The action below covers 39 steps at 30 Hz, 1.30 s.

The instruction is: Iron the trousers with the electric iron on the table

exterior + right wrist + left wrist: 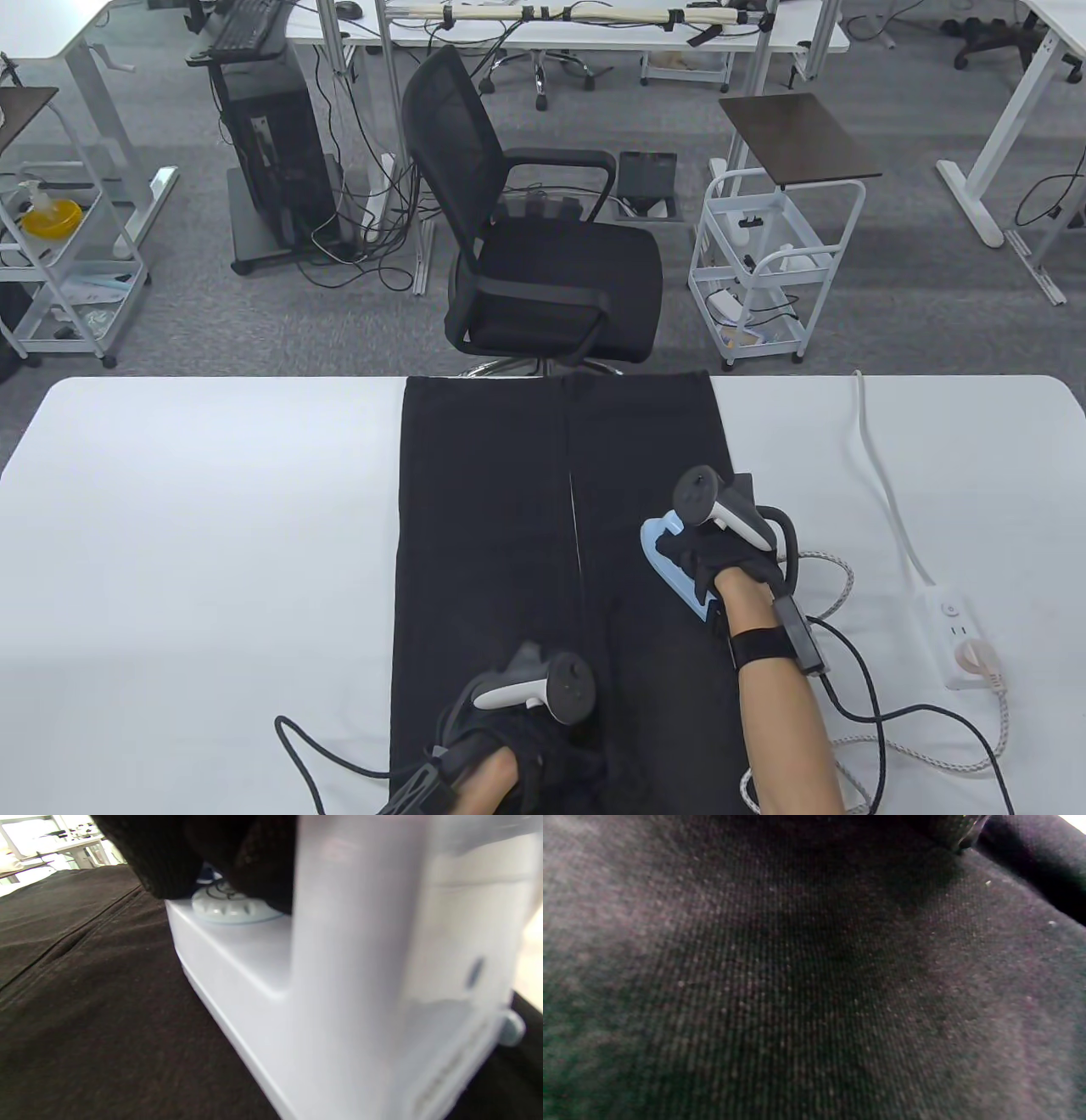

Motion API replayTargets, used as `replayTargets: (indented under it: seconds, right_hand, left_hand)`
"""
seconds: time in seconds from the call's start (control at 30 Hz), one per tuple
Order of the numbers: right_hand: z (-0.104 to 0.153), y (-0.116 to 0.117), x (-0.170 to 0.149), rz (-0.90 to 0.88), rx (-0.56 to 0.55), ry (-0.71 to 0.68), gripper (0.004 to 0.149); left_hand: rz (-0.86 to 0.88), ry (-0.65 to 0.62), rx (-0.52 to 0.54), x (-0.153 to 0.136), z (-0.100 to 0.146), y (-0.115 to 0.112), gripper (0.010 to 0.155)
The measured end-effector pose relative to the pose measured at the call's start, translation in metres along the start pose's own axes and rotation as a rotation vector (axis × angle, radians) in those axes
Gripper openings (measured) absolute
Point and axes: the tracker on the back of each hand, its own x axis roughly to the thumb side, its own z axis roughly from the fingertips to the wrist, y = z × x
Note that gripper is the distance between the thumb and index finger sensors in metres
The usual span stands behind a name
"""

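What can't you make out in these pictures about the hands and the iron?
- Left hand fingers: hidden by the tracker in the table view; the left wrist view shows only the trousers.
- Right hand grip on the iron: covered by the glove and tracker.
- Iron dial setting: blurred and half covered by fingers in the right wrist view.

I've got the trousers (509, 543) flat down the middle of the table (195, 543), far end at the table's back edge. Iron (679, 564) sits on their right half under my right hand (721, 560). Left hand (509, 739) rests on the near end. Power strip (954, 628) lies right of the iron; chair (543, 255) stands behind the table.
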Motion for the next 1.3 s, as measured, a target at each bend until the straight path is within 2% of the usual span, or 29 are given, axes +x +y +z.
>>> replayTargets:
  seconds: [0.2,0.43,0.67,0.83,0.97,1.07,1.3]
  right_hand:
    - [0.034,0.013,0.002,0.024,0.027,-0.106,0.053]
    - [0.115,0.042,0.008,0.098,0.067,-0.308,0.052]
    - [0.183,0.065,0.006,0.165,0.123,-0.469,0.052]
    - [0.207,0.072,-0.006,0.192,0.156,-0.542,0.052]
    - [0.204,0.072,-0.007,0.18,0.145,-0.548,0.052]
    - [0.187,0.067,-0.005,0.157,0.107,-0.526,0.053]
    - [0.105,0.04,0.001,0.091,0.063,-0.368,0.054]
  left_hand:
    - [-0.003,0.008,0.016,0.0,0.0,0.0,0.103]
    - [-0.031,0.004,0.037,-0.001,0.0,0.001,0.104]
    - [-0.005,-0.008,0.027,-0.004,0.001,0.0,0.103]
    - [0.006,-0.008,0.012,-0.004,0.001,0.001,0.103]
    - [0.01,-0.01,-0.002,-0.004,0.0,0.001,0.104]
    - [0.001,-0.005,-0.008,-0.003,-0.001,0.001,0.104]
    - [0.001,-0.006,-0.007,-0.002,-0.002,0.001,0.104]
